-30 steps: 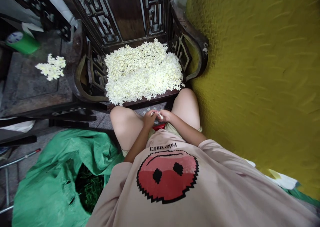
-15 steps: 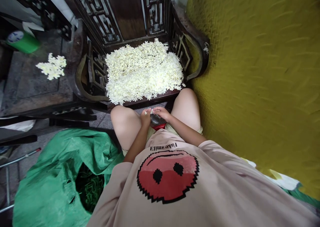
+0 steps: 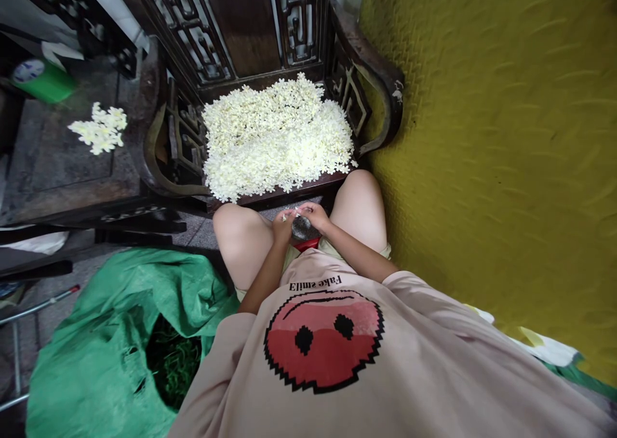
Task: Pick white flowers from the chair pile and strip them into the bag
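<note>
Between my knees, my left hand [image 3: 282, 225] is closed round small white flowers [image 3: 284, 218] that show at its fingers. My right hand [image 3: 314, 215] meets it from the right, its fingertips pinched on a small white flower [image 3: 297, 212]. The stems are too small to make out. Just beyond my knees, a thick layer of white flowers [image 3: 279, 136] covers the seat of a dark carved wooden chair [image 3: 294, 186]. A smaller cluster of white flowers [image 3: 101, 128] lies on the dark wooden table [image 3: 58, 149] to the left.
A green roll [image 3: 45, 81] sits at the table's back. An open green sack [image 3: 96, 354] with green strands inside stands at the lower left, near a metal frame [image 3: 41, 306]. The yellow textured surface [image 3: 496, 155] borders the right side. A red object [image 3: 307, 244] shows below my hands.
My right hand has risen slightly and its fingers have drawn into a pinch at the flower. My left hand has turned a little, and more of the grey round shape below shows.
</note>
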`<state>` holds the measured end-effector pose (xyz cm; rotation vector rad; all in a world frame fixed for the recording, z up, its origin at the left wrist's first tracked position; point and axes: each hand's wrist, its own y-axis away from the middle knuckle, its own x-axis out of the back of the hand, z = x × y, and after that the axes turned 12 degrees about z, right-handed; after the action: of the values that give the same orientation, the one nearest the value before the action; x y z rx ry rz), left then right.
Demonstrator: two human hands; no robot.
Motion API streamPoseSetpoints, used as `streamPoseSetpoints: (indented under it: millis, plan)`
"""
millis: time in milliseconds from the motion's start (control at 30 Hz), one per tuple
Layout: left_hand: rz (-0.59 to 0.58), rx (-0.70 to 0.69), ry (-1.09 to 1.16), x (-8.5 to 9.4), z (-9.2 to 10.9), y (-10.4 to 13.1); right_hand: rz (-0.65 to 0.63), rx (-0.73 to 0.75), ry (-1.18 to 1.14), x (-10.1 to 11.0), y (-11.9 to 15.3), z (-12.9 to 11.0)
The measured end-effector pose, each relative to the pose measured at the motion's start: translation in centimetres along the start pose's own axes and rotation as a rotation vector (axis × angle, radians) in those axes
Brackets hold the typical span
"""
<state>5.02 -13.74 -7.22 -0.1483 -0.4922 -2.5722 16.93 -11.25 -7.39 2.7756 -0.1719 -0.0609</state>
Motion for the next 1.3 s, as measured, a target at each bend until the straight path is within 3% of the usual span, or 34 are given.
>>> streamPoseSetpoints:
  millis: [200, 500, 900, 1033, 1300]
  plan:
    - [0.094, 0.058, 0.005, 0.0, 0.4, 0.1, -0.079, -0.007, -0.030, -0.1, -0.2, 0.4]
    - [0.034, 0.215, 0.188, 0.0, 0.7, 0.2, -0.133, -0.078, -0.044, -0.1, 0.0, 0.5]
    - [0.087, 0.117, 0.081, 0.0, 0.5, 0.2, -0.012, -0.109, -0.094, 0.0, 0.0, -0.2]
    - [0.077, 0.160, 0.169, 0.0, 0.6, 0.1, -0.103, -0.181, -0.110, 0.0, 0.2, -0.3]
    - [-0.050, 0.307, 0.306, 0.1, 0.4, -0.1, -0.270, -0.382, -0.264, 0.2, 0.1, -0.4]
